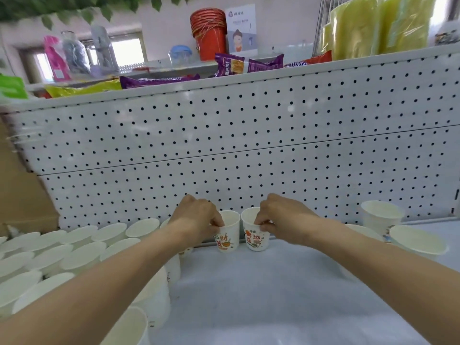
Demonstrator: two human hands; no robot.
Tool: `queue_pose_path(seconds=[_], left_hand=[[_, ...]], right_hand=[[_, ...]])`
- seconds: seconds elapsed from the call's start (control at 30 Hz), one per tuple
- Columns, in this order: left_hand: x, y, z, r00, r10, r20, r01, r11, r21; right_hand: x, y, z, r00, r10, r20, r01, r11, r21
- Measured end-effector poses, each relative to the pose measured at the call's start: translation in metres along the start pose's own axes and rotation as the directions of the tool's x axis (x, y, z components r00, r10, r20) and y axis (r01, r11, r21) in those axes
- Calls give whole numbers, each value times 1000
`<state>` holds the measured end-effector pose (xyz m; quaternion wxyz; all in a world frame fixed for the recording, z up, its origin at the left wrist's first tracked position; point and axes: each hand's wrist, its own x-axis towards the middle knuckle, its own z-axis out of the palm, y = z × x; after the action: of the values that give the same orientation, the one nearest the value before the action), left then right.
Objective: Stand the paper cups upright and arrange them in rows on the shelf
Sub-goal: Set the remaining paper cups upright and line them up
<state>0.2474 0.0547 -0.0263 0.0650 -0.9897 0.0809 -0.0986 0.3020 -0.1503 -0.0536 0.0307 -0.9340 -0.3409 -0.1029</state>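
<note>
Two white paper cups with coloured print stand upright side by side at the back of the shelf, against the pegboard. My left hand pinches the rim of the left cup. My right hand pinches the rim of the right cup. Rows of upright cups fill the shelf's left side. Several more upright cups stand at the right.
A white pegboard back panel rises behind the shelf. Above it, an upper shelf holds snack packets, stacked red buckets and yellow bags. A cardboard box sits at the left.
</note>
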Motion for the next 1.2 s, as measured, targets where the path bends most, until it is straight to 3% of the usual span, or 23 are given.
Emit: queue_pose_path(seconds=[0.27,0.73,0.9,0.97,1.07,1.2], left_hand=[[-2,-16,-2,998,16,54,-23,990,141],[-10,-22,-5,999,21,46,-24,996,84],[-12,6,-11,986,95,-134,-101,994,-36],[-13,36,-17,977,139,-165,-170,966,-196],[-11,94,-22,972,213,-103,-236,859,-454],[11,161,-15,960,277,-30,-243,780,-577]], right_hand=[[15,-21,7,1000,5,15,-5,1000,4],[4,-37,-1,997,76,-3,-74,981,178],[-42,-21,-22,993,32,-112,-17,991,136],[-73,3,-39,991,104,-87,-88,982,167],[-120,48,-64,949,313,-46,-292,921,258],[-160,86,-74,839,539,71,-542,820,182]])
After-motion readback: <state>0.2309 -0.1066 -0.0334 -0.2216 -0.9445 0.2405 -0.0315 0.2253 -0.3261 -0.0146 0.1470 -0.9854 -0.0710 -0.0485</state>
